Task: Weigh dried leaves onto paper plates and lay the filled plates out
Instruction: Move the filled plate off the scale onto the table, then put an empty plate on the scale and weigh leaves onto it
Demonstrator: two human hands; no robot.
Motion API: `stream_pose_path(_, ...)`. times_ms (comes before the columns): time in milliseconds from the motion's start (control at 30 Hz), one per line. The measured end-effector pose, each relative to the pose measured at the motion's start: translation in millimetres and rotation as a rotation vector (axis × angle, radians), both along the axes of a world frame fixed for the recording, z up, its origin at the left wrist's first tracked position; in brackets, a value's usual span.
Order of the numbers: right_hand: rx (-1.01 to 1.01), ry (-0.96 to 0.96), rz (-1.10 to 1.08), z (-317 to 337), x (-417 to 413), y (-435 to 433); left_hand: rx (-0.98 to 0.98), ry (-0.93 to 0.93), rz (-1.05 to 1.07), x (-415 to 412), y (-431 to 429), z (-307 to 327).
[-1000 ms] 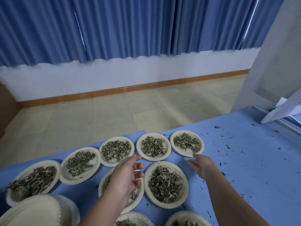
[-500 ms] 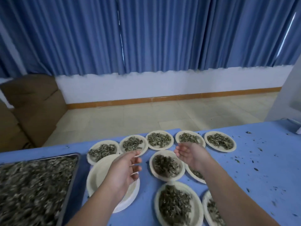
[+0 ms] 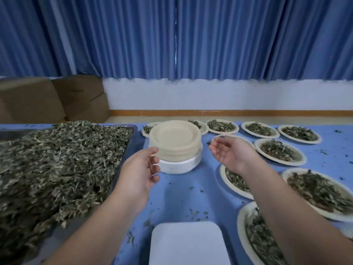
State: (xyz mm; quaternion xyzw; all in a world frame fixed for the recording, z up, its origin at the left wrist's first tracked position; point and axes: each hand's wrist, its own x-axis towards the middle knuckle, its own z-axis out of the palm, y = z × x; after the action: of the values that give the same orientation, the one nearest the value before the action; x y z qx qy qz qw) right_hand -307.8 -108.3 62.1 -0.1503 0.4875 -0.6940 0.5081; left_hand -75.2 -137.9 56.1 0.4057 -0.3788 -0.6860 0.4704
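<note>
You are well into the job, though it is not finished. About ten filled plates (image 3: 257, 150) are lying in loose rows across the right half of the blue tabletop (image 3: 183, 194), each carrying a low heap of leaves, so a good share of the weighing and laying out looks done. What is left seems large: the metal tray (image 3: 133, 131) on your left is holding a deep pile of dried leaves (image 3: 57, 165), heaped up to its rim, and a tall stack of empty plates (image 3: 175, 137) is waiting in the middle, sitting on a round white base (image 3: 179, 166) whose nature I cannot make out.

Your left hand (image 3: 141, 169) is reaching toward the near left side of that stack with loosely curved fingers, the thumb touching or just beside the lower rims; it is not gripping anything. Your right hand (image 3: 231, 153) is hovering palm up just right of the stack, above one filled plate, fingers relaxed and carrying nothing. By my reading, you are going for a fresh plate.

A flat white slab (image 3: 189, 245) is lying at the near edge between your forearms with nothing on it; it is probably the scale, but no display is showing. Loose leaf crumbs are lying scattered on the tabletop around it.
</note>
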Motion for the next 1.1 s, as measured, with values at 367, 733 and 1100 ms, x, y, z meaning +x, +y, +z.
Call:
stream_pose_path(367,-0.032,0.083,0.018,13.4,51.8,144.1,-0.097,-0.100,0.014,49.1,109.3,-9.4)
stream_pose_path(733,0.213,0.527,0.075,7.8,72.3,137.7,-0.345,-0.450,0.081,45.2,100.7,-70.6)
stream_pose_path(1100,0.284,1.569,0.187,33.1,95.6,21.3,-0.298,-0.442,0.095,38.3,78.7,-85.9)
